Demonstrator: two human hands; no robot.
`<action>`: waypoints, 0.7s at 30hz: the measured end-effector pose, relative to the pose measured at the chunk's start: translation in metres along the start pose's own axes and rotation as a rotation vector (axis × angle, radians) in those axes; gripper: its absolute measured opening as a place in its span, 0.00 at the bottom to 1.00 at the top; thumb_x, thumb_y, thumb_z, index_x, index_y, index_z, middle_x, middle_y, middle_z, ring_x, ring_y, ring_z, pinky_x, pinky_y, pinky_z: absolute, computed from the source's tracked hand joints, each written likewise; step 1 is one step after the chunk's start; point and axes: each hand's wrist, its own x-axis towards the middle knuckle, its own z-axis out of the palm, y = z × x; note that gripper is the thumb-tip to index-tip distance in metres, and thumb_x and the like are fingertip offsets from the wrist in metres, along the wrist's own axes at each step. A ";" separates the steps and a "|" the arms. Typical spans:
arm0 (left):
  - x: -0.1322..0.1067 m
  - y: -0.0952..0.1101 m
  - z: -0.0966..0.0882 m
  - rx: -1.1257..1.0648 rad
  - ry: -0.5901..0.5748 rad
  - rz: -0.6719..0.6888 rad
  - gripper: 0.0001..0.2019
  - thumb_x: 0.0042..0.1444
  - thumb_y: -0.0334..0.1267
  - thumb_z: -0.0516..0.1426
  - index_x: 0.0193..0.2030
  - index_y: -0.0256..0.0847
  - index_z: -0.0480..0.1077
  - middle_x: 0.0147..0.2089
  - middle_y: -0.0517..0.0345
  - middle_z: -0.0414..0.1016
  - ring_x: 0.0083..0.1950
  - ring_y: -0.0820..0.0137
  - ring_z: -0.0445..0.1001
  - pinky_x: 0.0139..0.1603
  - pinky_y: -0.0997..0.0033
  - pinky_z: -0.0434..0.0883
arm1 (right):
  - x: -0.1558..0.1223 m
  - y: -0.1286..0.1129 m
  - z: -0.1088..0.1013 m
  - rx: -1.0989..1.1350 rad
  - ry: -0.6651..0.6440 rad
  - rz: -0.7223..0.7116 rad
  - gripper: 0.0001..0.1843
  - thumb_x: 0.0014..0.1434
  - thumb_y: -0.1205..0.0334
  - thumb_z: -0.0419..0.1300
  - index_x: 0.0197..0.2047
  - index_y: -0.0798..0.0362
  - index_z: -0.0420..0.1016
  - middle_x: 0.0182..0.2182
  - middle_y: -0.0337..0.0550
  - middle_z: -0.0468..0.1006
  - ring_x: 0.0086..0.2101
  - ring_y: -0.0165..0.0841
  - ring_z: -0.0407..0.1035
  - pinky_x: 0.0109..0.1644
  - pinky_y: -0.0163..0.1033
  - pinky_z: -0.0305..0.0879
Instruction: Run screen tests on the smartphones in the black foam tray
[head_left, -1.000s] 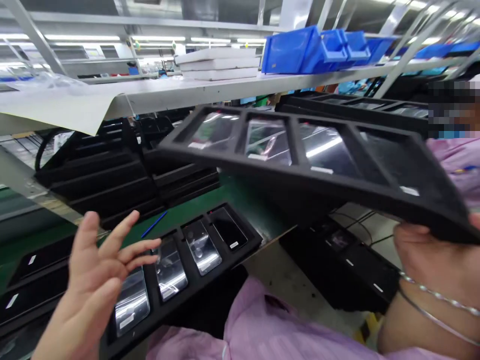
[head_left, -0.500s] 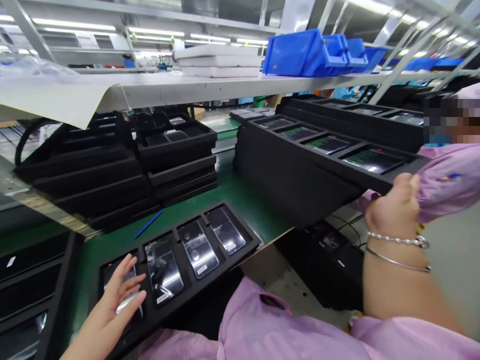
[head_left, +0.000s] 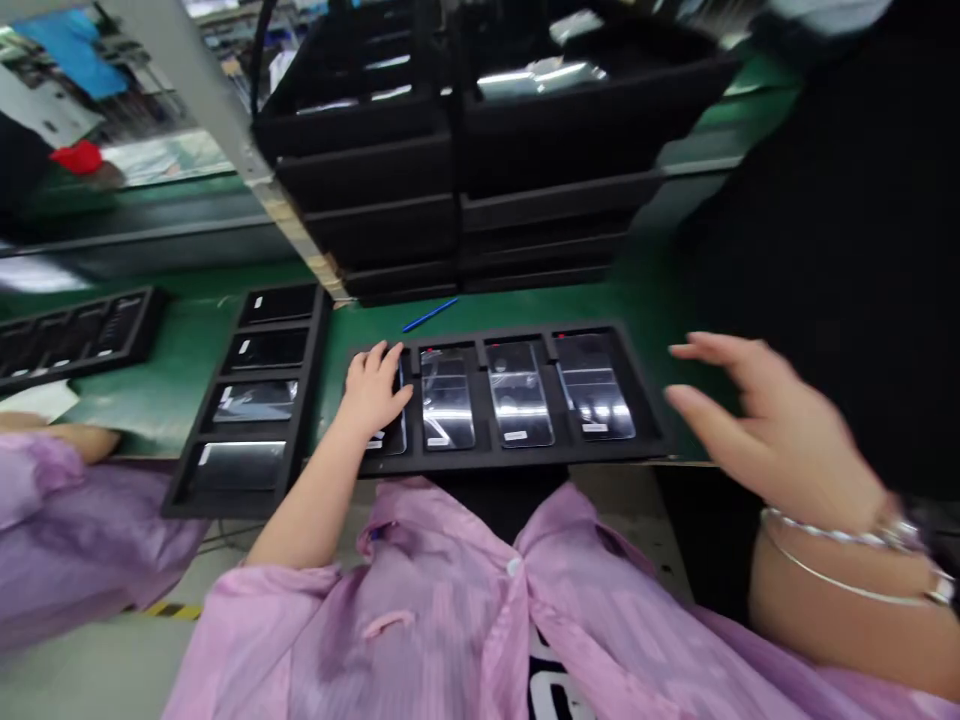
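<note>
A black foam tray [head_left: 484,455] lies on the green bench with a row of glossy dark phones, each with a white label. My left hand [head_left: 371,395] rests open over the leftmost phone [head_left: 397,425], fingers spread, covering much of it; whether it presses on the glass I cannot tell. To its right sit a second phone [head_left: 448,400], a third phone [head_left: 520,395] and a rightmost phone [head_left: 596,385]. Off the tray's right end, my right hand [head_left: 780,430] is in the air, fingers apart, holding nothing.
Behind the tray lies a blue pen [head_left: 430,315]. Stacked black trays [head_left: 540,225] stand at the back, beside a metal post [head_left: 217,120]. Another phone tray [head_left: 311,400] is to the left, near a co-worker's sleeve [head_left: 75,520]. A dark stack [head_left: 847,250] rises on the right.
The view has swung left and down. My right hand has let go of the tray on the right-hand stack and come toward the tray in front of me. My left hand stays over the leftmost phone.
</note>
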 end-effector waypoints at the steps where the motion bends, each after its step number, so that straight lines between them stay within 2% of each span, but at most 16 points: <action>1: -0.002 0.004 0.002 0.017 0.008 -0.041 0.35 0.63 0.45 0.57 0.76 0.41 0.58 0.80 0.43 0.54 0.78 0.42 0.53 0.78 0.28 0.46 | 0.004 -0.009 0.020 0.009 -0.105 0.010 0.36 0.68 0.39 0.50 0.68 0.57 0.65 0.60 0.62 0.75 0.62 0.54 0.68 0.71 0.66 0.58; 3: -0.007 0.009 0.005 0.015 0.002 -0.091 0.34 0.63 0.44 0.56 0.76 0.47 0.59 0.81 0.49 0.53 0.77 0.41 0.53 0.75 0.19 0.42 | 0.007 -0.024 0.056 -0.041 -0.267 0.083 0.39 0.67 0.40 0.49 0.67 0.65 0.65 0.62 0.72 0.72 0.66 0.65 0.60 0.69 0.75 0.54; 4: -0.009 0.010 0.004 0.003 -0.013 -0.097 0.34 0.62 0.44 0.56 0.76 0.49 0.59 0.81 0.52 0.52 0.77 0.42 0.53 0.74 0.17 0.42 | 0.006 -0.028 0.069 -0.080 -0.297 0.121 0.40 0.68 0.40 0.47 0.68 0.67 0.64 0.63 0.74 0.70 0.68 0.69 0.55 0.68 0.79 0.52; 6: -0.012 0.011 0.003 -0.019 -0.051 -0.083 0.35 0.61 0.44 0.57 0.76 0.50 0.60 0.82 0.54 0.51 0.78 0.43 0.52 0.75 0.20 0.46 | 0.000 -0.031 0.086 -0.114 -0.270 0.164 0.43 0.68 0.38 0.45 0.68 0.68 0.65 0.64 0.74 0.69 0.69 0.72 0.50 0.68 0.80 0.51; 7: -0.013 0.011 0.002 -0.026 -0.066 -0.078 0.35 0.60 0.43 0.57 0.75 0.50 0.61 0.82 0.55 0.50 0.78 0.43 0.51 0.75 0.22 0.48 | -0.004 -0.029 0.089 -0.113 -0.238 0.175 0.44 0.68 0.37 0.44 0.68 0.67 0.66 0.63 0.74 0.69 0.69 0.71 0.51 0.68 0.78 0.53; 12: -0.010 0.007 0.000 -0.074 -0.120 -0.086 0.37 0.56 0.35 0.56 0.75 0.50 0.61 0.82 0.58 0.49 0.77 0.45 0.52 0.75 0.26 0.50 | -0.009 -0.014 0.088 -0.071 -0.150 0.218 0.55 0.62 0.25 0.40 0.65 0.69 0.70 0.52 0.76 0.75 0.68 0.64 0.58 0.69 0.67 0.59; 15: -0.011 0.010 0.001 -0.095 -0.132 -0.100 0.38 0.56 0.34 0.56 0.75 0.51 0.60 0.82 0.58 0.48 0.78 0.46 0.51 0.76 0.25 0.46 | -0.008 -0.015 0.084 -0.008 -0.124 0.241 0.60 0.60 0.21 0.38 0.65 0.70 0.71 0.54 0.77 0.74 0.67 0.64 0.59 0.71 0.66 0.58; 18: -0.014 0.031 -0.002 -0.101 -0.052 -0.138 0.35 0.61 0.40 0.58 0.76 0.48 0.59 0.82 0.51 0.50 0.79 0.45 0.49 0.77 0.25 0.42 | -0.008 -0.026 0.080 0.003 -0.156 0.237 0.59 0.61 0.22 0.41 0.69 0.70 0.66 0.62 0.80 0.67 0.70 0.67 0.55 0.71 0.73 0.52; 20: -0.015 0.056 -0.004 -0.101 0.003 -0.074 0.34 0.64 0.46 0.58 0.76 0.47 0.59 0.81 0.47 0.51 0.80 0.45 0.48 0.78 0.27 0.43 | -0.009 -0.038 0.081 0.018 -0.124 0.148 0.57 0.63 0.23 0.42 0.71 0.68 0.63 0.65 0.78 0.66 0.70 0.67 0.53 0.71 0.76 0.50; 21: -0.015 0.070 -0.004 -0.097 0.016 -0.008 0.33 0.65 0.47 0.58 0.76 0.48 0.60 0.81 0.48 0.51 0.80 0.46 0.48 0.78 0.29 0.44 | -0.010 -0.046 0.084 0.037 -0.109 0.078 0.56 0.64 0.23 0.42 0.71 0.67 0.63 0.64 0.76 0.68 0.69 0.66 0.56 0.71 0.76 0.49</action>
